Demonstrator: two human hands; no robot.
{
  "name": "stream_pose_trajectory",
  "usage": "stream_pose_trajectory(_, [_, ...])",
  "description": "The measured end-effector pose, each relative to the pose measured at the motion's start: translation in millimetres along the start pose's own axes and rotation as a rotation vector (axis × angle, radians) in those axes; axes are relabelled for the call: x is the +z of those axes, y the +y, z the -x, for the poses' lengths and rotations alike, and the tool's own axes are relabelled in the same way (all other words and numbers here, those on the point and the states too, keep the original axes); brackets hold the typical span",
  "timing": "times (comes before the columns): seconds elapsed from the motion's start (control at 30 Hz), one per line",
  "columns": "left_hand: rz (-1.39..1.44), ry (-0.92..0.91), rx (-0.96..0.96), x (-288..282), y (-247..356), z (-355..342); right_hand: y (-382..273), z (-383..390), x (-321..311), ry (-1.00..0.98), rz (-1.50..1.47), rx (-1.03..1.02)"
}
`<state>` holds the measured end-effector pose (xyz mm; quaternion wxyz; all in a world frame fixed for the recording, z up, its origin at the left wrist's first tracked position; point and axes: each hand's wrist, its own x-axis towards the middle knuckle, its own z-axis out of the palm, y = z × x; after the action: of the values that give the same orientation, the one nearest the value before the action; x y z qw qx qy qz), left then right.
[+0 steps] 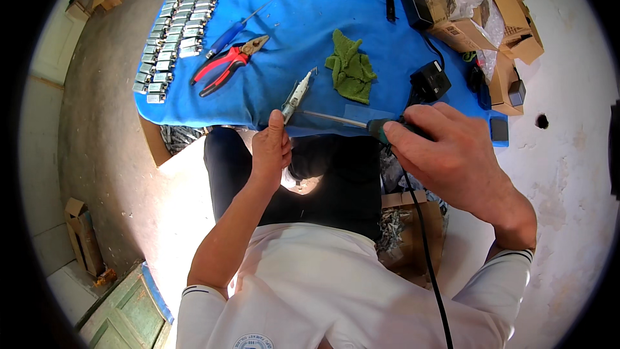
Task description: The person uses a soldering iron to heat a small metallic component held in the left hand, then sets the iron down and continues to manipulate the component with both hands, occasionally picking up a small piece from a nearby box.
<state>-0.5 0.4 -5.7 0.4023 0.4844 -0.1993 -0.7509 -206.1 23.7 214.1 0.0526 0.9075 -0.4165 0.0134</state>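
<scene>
My left hand (pixel 271 152) is closed on the lower end of a slim silvery metal part (pixel 297 95), its narrow end pointing up and to the right above the table's front edge. The fist of my right hand (pixel 445 148) wraps round the dark green and black handle of a screwdriver (pixel 342 119). Its long thin shaft points left, and the tip reaches the metal part close to my left thumb; whether it sits in a screw is too small to tell. Beyond the metal part lies a crumpled green cloth (pixel 351 68).
Red-and-black pliers (pixel 226 66) and a blue screwdriver (pixel 226 40) lie left on the blue-covered table (pixel 303 16). Rows of metal pieces (pixel 171 39) line its left side. Cardboard boxes (pixel 458 19) and a black adapter (pixel 429 82) stand right; a black cord (pixel 426 252) hangs beside my right arm.
</scene>
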Motion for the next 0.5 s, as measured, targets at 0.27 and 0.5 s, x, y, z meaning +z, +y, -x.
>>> stream_pose_trajectory(0.27, [-0.018,0.008,-0.016,-3.9,-0.7,-2.7,-1.9,-31.7,-15.1,-0.143,0.044,-0.064])
stream_pose_trajectory(0.5, [0.209,-0.162,-0.193,-16.0,4.8,-4.2,7.1,-27.5,-17.4,-0.07,-0.039,0.062])
